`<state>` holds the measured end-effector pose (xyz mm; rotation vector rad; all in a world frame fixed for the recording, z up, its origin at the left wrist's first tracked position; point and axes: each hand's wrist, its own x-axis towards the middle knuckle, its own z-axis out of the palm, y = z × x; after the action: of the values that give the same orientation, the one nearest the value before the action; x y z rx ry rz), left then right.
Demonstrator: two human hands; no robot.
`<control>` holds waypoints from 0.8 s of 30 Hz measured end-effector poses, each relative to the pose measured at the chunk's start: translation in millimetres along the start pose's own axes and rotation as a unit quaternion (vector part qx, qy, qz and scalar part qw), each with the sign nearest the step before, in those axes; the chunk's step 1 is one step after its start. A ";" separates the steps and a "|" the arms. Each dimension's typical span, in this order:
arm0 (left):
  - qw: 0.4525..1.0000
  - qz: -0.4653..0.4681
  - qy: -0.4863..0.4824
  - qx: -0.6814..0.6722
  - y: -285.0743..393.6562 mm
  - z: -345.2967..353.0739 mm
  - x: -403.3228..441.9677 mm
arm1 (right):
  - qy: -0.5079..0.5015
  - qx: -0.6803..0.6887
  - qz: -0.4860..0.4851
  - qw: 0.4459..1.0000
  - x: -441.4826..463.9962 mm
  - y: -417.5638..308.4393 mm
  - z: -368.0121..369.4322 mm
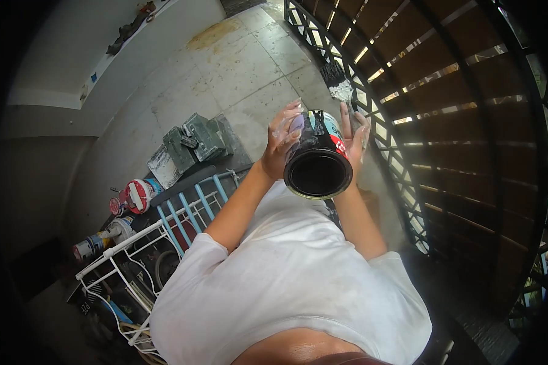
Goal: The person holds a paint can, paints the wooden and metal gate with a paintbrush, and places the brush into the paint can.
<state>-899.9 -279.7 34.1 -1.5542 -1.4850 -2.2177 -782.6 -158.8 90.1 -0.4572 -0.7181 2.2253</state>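
Left grip (281, 139), right grip (356, 143) clasp can (318, 149), seemingly wide.

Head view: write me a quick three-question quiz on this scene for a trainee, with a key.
1. True or false: the can is between the left hand and the right hand.
2. Multiple choice: what colour is the person's shirt? A) black B) white C) red
3. Fill in: the slatted barrier stands on the person's own ____ side.

Key: 1. True; 2. B; 3. right
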 end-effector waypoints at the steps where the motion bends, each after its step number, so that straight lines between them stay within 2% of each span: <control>1: 0.997 0.052 -0.010 0.047 -4.4 1.2 11.2 | 0.010 0.012 0.012 1.000 9.7 2.8 -0.5; 2: 0.990 0.104 -0.014 0.092 -8.5 2.5 22.6 | 0.008 0.018 0.019 1.000 19.0 3.8 0.5; 6: 0.987 0.035 0.042 0.150 -37.3 3.6 26.4 | 0.000 0.025 0.046 0.999 55.8 5.9 3.7; 9: 0.955 0.053 0.053 0.287 -61.8 -2.0 40.4 | 0.006 0.032 0.050 0.998 92.6 5.9 9.6; 11: 0.959 -0.071 0.076 0.263 -85.3 -1.9 29.6 | 0.010 0.035 0.042 0.998 115.4 4.3 18.3; 12: 0.956 -0.212 0.098 0.179 -88.4 4.6 26.4 | 0.009 0.034 0.034 0.999 126.1 3.4 24.9; 15: 0.947 -0.049 -0.008 0.318 -99.7 4.7 45.0 | -0.021 0.035 0.019 0.999 153.5 3.6 34.8; 17: 0.958 -0.018 0.061 0.279 -113.2 9.2 77.7 | -0.044 0.024 0.003 0.999 170.7 3.4 47.0; 18: 0.978 -0.066 0.130 0.152 -117.6 21.8 95.6 | -0.048 0.017 -0.001 0.999 179.4 3.3 51.4; 20: 0.971 -0.111 0.211 0.004 -119.6 38.2 132.0 | -0.057 0.003 -0.007 0.998 194.1 2.7 61.3; 22: 0.965 -0.104 0.237 -0.033 -121.5 43.8 167.4 | -0.062 0.015 -0.007 0.998 205.9 2.7 70.7; 24: 0.961 -0.125 0.245 -0.008 -130.4 41.7 179.5 | -0.059 0.024 0.004 0.998 216.3 1.1 77.9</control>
<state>-1027.3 -99.8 83.1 -0.7556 -1.5620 -2.4983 -966.6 -26.4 128.1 -0.3078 -0.7240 2.2861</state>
